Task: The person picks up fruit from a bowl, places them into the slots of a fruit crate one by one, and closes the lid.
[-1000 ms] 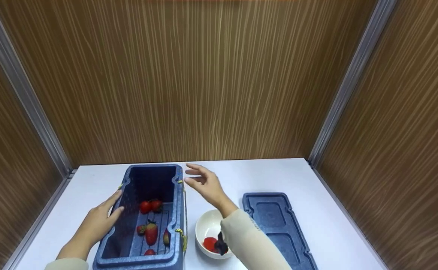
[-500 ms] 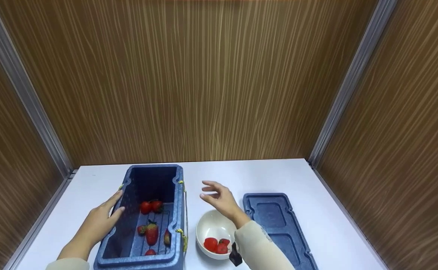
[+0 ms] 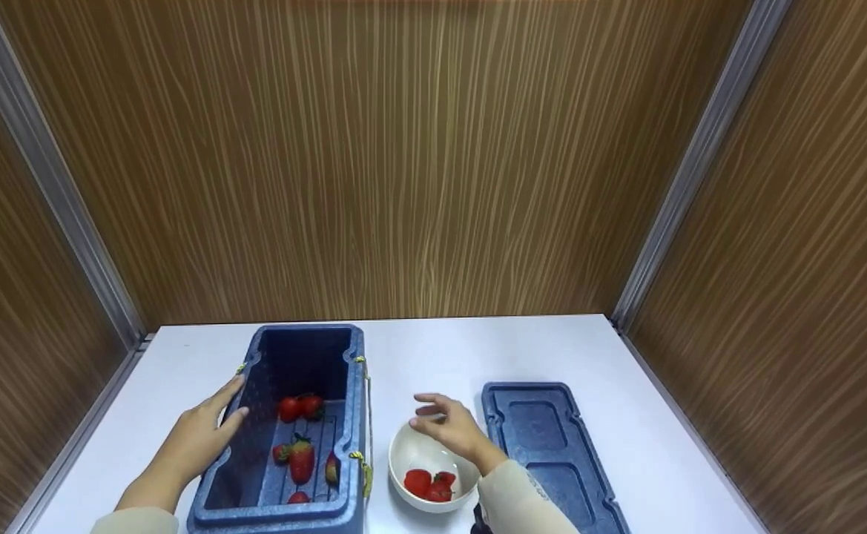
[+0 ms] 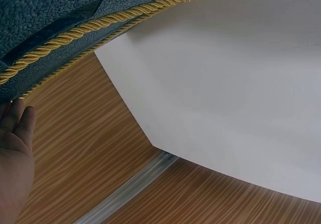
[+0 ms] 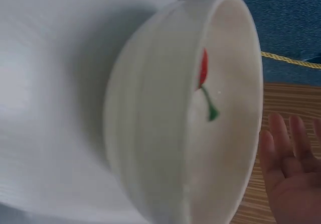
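My left hand rests with straight fingers along the left rim of a deep blue box. Several strawberries lie on the ribbed floor of that box, some with green leaves. Over the right side of a white bowl hovers my right hand, fingers loosely bent and holding nothing. Red, strawberry-like shapes show at the bottom of the bowl. From the right wrist view, a red shape with a green stem appears on the bowl's inner wall, beside the hand's fingertips.
A blue lid with recessed panels lies flat on the white table, right of the bowl. Yellow twisted rope runs along the box's side. Wood-patterned walls with metal corner posts enclose the table on three sides.
My right hand has moved away from the box's right rim, rightward and toward me, to over the bowl. The sleeve no longer covers the red shapes in the bowl. My left hand stays put.
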Demonstrator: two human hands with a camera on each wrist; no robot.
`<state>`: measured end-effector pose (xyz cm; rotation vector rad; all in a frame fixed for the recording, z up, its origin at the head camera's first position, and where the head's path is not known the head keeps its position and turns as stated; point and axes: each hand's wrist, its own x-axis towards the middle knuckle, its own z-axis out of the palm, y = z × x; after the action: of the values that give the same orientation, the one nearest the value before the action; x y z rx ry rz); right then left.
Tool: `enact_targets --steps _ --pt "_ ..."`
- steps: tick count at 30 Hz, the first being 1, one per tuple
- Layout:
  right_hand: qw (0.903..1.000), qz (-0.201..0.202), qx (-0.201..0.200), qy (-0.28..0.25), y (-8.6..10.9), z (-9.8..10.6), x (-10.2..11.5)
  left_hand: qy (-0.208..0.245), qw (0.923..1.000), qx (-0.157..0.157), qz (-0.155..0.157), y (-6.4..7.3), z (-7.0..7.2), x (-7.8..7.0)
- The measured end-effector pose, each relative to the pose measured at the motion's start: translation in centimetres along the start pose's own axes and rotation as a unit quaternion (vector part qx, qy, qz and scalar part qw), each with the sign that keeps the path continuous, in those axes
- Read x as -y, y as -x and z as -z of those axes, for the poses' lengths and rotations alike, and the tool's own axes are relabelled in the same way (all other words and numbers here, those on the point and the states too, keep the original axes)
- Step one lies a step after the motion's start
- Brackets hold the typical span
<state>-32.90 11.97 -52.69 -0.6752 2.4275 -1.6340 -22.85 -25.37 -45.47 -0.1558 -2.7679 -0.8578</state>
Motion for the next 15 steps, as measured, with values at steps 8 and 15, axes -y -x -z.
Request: enact_targets --steps 8,15 --pt "0.9979 -0.046 0.031 0.033 0.8 -0.5 -1.3 -0.007 0.9999 -0.006 -0.005 0.0 -0.1 0.0" --pt "0.9959 -0.049 0.045 0.061 1.3 -0.8 -2.0 -0.004 0.9999 -0.01 -0.008 -0.1 -0.1 0.0"
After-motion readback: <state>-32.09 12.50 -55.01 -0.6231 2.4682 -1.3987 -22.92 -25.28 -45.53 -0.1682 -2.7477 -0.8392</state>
